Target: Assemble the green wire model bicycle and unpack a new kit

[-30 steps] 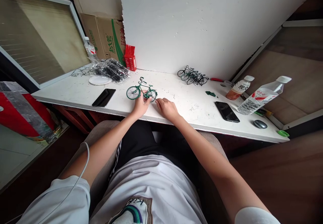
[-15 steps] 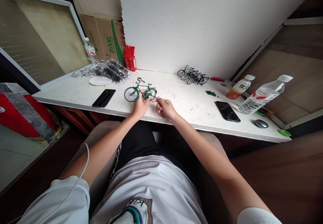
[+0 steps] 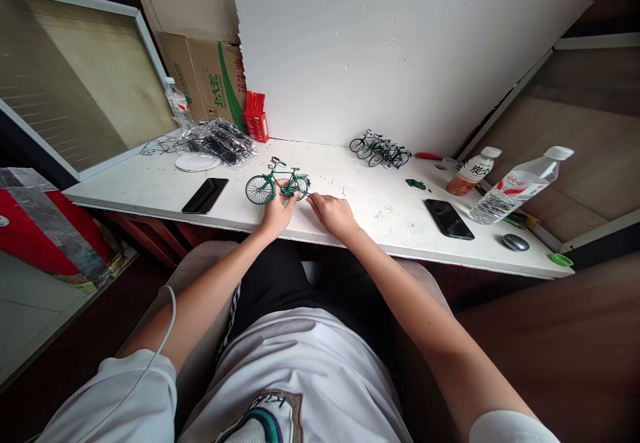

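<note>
A small green model bicycle [image 3: 273,183] stands upright on the white table [image 3: 350,210], close to the front edge. My left hand [image 3: 278,211] grips it from below at its rear half, fingers closed around the frame near the back wheel. Just to the right, my right hand [image 3: 334,213] rests on the table with its fingers pinched together, pointing at the rear wheel; what they hold is too small to make out.
Several finished model bicycles [image 3: 381,150] stand at the back by the white board. A phone [image 3: 205,194] lies left, another phone [image 3: 449,219] right. Two bottles [image 3: 515,186], a mouse [image 3: 515,242], a bag of parts [image 3: 218,139] and a round disc [image 3: 198,162] are also there.
The bicycle was lifted and tilted slightly, then set back a little to the left. My right hand rose to pinch at the rear wheel and has come back down to the table.
</note>
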Demonstrator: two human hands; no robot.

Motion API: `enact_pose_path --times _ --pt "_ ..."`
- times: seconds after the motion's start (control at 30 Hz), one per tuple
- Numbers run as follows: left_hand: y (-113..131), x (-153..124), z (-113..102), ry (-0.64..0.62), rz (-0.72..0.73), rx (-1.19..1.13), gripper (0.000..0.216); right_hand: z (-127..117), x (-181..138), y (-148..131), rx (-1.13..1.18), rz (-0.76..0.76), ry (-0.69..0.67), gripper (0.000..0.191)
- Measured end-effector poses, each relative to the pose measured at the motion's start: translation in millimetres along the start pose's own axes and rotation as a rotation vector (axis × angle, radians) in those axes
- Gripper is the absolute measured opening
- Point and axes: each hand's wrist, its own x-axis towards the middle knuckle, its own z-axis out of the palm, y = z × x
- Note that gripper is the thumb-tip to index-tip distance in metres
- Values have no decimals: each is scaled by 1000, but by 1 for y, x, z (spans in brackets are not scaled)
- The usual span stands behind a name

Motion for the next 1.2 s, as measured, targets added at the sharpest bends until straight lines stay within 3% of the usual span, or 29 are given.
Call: enact_pose_path --times 0.13,0.27,0.47,0.6,0.7,0.77,0.83,0.93,1.03,1.2 --pt "1 -2 2 25 13 -15 47 6 2 2 19 -8 13 51" --pt "2 -6 4 54 11 -17 46 9 1 3 202 14 31 43" --pt "10 -12 5 97 -1 -3 50 12 -1 -6 939 72 65 61" --pt "13 -14 5 105 1 6 50 13 1 -13 1448 178 -49 64" --pt "12 -14 5 110 12 19 50 11 3 -11 1620 184 -139 60" --pt "10 -13 6 110 20 25 51 10 3 -8 1578 173 -153 60" --pt "10 -12 6 102 16 19 51 8 2 -6 1364 156 -90 59" --pt "9 -11 6 79 -4 -11 51 3 -2 -7 763 79 51 50" --pt "8 -12 5 61 -12 -25 49 -4 -5 -7 253 2 43 39" --pt "5 -14 3 62 -9 -22 50 -9 -4 0 4 -81 -25 44"
